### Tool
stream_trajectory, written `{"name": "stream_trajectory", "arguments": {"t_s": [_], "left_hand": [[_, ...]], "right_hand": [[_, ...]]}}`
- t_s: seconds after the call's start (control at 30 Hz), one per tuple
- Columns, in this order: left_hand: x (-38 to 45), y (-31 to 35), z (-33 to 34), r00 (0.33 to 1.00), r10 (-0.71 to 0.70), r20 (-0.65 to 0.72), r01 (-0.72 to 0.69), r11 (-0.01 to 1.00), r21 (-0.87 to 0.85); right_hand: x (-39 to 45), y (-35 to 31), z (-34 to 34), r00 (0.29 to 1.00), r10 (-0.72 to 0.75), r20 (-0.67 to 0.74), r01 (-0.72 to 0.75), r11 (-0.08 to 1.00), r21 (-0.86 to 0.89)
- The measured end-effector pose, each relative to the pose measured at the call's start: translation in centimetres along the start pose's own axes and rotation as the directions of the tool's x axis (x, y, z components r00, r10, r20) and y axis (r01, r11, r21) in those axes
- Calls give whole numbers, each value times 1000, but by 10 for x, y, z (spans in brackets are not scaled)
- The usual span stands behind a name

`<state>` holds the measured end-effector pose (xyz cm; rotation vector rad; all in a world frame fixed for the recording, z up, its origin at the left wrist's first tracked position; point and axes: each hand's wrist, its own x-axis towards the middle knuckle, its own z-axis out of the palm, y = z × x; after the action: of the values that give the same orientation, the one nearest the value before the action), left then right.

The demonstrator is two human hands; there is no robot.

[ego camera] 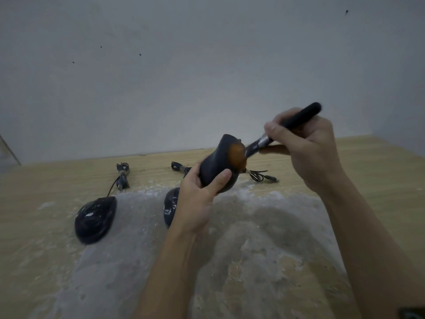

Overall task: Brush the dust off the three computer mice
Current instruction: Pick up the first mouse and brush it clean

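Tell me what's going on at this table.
A person is dusting computer mice. The left hand grips a black mouse with an orange patch lifted off the wooden table, while the right hand holds a dark-handled brush with its bristles against the orange part. Two more black mice lie on the table, one at the left and one partly hidden behind the left hand, both speckled white. Pale dust covers the tabletop around them.

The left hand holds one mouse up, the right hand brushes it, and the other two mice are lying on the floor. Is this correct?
Not quite. In the head view the other two mice lie on the dusty wooden table, not the floor. The left hand holds the mouse; the right hand brushes it.
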<state>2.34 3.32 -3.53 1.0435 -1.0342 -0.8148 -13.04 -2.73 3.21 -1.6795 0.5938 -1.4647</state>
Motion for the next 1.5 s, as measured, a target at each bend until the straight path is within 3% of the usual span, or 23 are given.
{"name": "stream_trajectory", "arguments": {"t_s": [0.07, 0.17, 0.23, 0.37, 0.5, 0.6, 0.73, 1.07, 1.13, 1.27, 1.33, 1.4, 1.43, 1.5], "left_hand": [[-1, 1, 0, 999, 37, -39, -34, 996, 78], [-3, 6, 2, 992, 102, -76, -79, 962, 260], [-4, 7, 4, 985, 156, -72, -122, 929, 351], [-2, 3, 10, 957, 269, -109, -180, 844, 505], [-2, -1, 7, 956, 281, -84, -188, 806, 561], [-3, -2, 8, 955, 290, -68, -192, 773, 605], [-3, -3, 8, 948, 311, -71, -202, 758, 620], [-2, -2, 3, 944, 326, -48, -201, 686, 699], [-2, -3, 2, 951, 303, -58, -183, 705, 686], [-6, 0, 7, 982, 171, -75, -120, 886, 448], [-7, 3, 9, 994, 68, -84, -44, 965, 257], [-6, 6, 9, 997, -10, -80, 20, 993, 118], [-5, 7, 9, 997, -31, -76, 36, 998, 60], [-2, 8, 8, 992, -81, -96, 75, 995, -62]], "right_hand": [[-1, 1, 0, 996, 43, 74, -40, 998, -42], [1, -1, 0, 988, -126, -94, 109, 980, -166], [1, -5, 7, 968, -218, -128, 197, 968, -153], [-3, 0, 25, 984, -160, 76, 170, 972, -163], [-3, 6, 24, 934, -357, -6, 330, 870, -367], [-2, 0, 20, 938, -327, -113, 296, 927, -229], [-5, 0, 26, 965, -261, 12, 253, 920, -298], [-5, 0, 28, 948, -312, 56, 312, 885, -345], [-3, 2, 23, 967, -238, 88, 254, 903, -348], [0, 3, 10, 927, -363, -89, 284, 838, -466], [1, 3, 8, 944, -305, -123, 255, 914, -316], [1, 1, 9, 983, -176, -45, 170, 979, -108], [1, 2, 9, 991, -134, 2, 133, 987, -90], [0, 5, 11, 988, -155, -15, 147, 960, -237]]}}
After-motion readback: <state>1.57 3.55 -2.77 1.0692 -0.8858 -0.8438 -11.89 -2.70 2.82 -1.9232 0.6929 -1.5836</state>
